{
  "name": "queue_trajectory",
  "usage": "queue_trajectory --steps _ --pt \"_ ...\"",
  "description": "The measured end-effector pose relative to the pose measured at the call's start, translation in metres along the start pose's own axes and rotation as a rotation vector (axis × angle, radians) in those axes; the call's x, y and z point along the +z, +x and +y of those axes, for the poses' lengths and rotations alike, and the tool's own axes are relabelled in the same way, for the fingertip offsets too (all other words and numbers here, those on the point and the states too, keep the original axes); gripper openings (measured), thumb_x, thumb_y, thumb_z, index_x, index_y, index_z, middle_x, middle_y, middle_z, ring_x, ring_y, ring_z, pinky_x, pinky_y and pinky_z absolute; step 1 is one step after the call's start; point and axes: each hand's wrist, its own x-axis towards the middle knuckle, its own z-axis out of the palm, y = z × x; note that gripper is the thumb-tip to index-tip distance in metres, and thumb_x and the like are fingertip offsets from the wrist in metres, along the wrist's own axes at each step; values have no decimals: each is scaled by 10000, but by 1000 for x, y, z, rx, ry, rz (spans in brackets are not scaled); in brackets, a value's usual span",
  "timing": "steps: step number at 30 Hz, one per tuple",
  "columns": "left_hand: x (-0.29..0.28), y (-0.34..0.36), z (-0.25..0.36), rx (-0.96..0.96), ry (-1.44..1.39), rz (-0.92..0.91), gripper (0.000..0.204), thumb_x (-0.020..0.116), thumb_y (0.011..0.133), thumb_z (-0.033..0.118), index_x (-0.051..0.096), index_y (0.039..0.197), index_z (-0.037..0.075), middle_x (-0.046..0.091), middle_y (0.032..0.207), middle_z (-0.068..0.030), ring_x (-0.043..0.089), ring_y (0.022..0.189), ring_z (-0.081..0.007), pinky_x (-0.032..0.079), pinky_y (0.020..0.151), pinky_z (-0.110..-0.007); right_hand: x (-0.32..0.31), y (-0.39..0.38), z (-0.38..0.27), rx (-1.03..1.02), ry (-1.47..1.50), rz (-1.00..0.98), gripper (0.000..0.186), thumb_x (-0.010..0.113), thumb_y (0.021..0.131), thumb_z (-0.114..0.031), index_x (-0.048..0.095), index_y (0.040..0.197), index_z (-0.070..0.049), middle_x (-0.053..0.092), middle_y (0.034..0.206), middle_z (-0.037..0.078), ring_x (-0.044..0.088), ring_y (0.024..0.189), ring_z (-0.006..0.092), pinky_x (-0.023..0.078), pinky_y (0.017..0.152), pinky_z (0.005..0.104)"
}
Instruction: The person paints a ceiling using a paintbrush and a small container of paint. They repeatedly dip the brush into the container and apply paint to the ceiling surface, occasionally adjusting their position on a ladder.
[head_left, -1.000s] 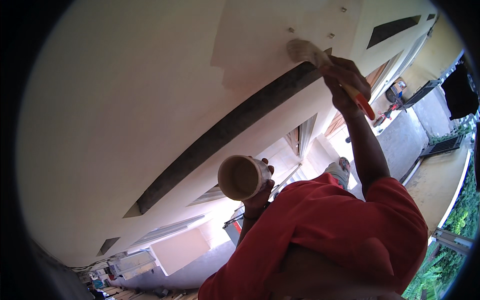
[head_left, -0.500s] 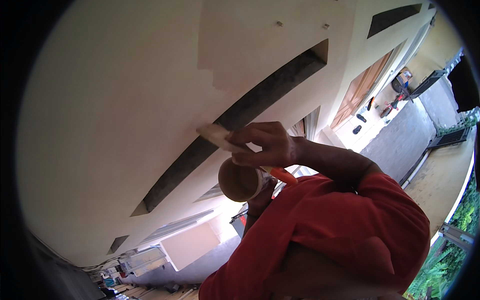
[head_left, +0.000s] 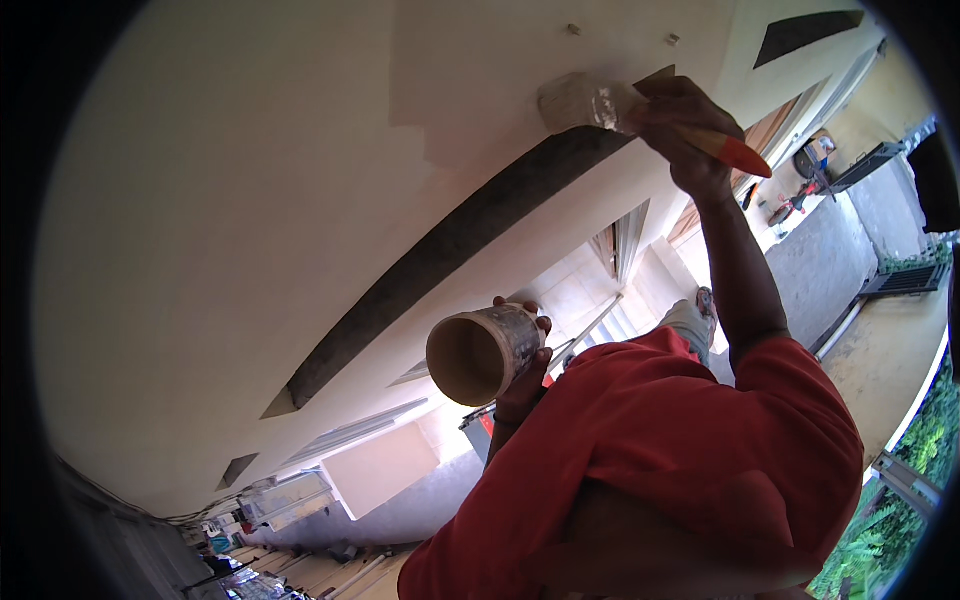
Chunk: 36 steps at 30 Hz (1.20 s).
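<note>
My right hand (head_left: 690,135) grips a wide paintbrush (head_left: 580,103) with an orange-red tipped handle. Its pale bristles lie against the cream wall (head_left: 250,230), just above the upper right end of a long dark recess (head_left: 450,240). Lower down, my left hand (head_left: 530,375) holds a round tub (head_left: 515,335) from behind, fingers wrapped round its side. The tub's mouth tilts toward the wall, and a beige coating shows inside; how much paint it holds I cannot tell. A differently toned patch (head_left: 440,110) of wall borders the recess.
Two small fittings (head_left: 573,30) stick out of the wall near the brush. A second dark recess (head_left: 805,35) lies at upper right. Beyond my right arm are a dark gate (head_left: 905,278) and a concrete yard (head_left: 810,260). Several items lie on the ground at lower left.
My right hand has carried the brush up and right along the recess, away from the tub. The tub has shifted slightly, and the fingers holding it now show.
</note>
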Motion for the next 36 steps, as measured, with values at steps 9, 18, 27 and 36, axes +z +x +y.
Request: queue_trajectory --steps 9,18,27,36 --pt "4 11 -7 -73 1 15 681 769 1024 355 461 1622 249 405 1558 -201 424 1474 -390 636 993 -554 -43 -7 -8 -96 -365 311 213 820 880 51 829 1075 -35 784 1078 146 782 971 243 630 826 336" --pt "-6 1 -7 2 177 26 725 744 1036 418 402 1648 233 406 1564 -206 451 1438 -408 638 989 -556 91 -13 -65 -382 -661 98 281 937 780 -150 866 1051 -137 747 1087 167 774 922 277 647 704 339" --pt "2 5 -8 -28 0 4 718 749 1019 434 432 1635 246 409 1566 -188 433 1453 -388 609 980 -565 54 21 -65 -213 -108 141 191 817 896 34 821 1080 -17 763 1124 196 798 881 243 658 718 310" --pt "-11 -6 -6 144 892 155 730 743 1027 408 403 1654 257 416 1569 -195 433 1459 -390 614 973 -557 91 -16 -66 -552 -377 -77 269 927 802 -107 852 1059 -89 745 1142 168 769 1046 318 683 829 386"
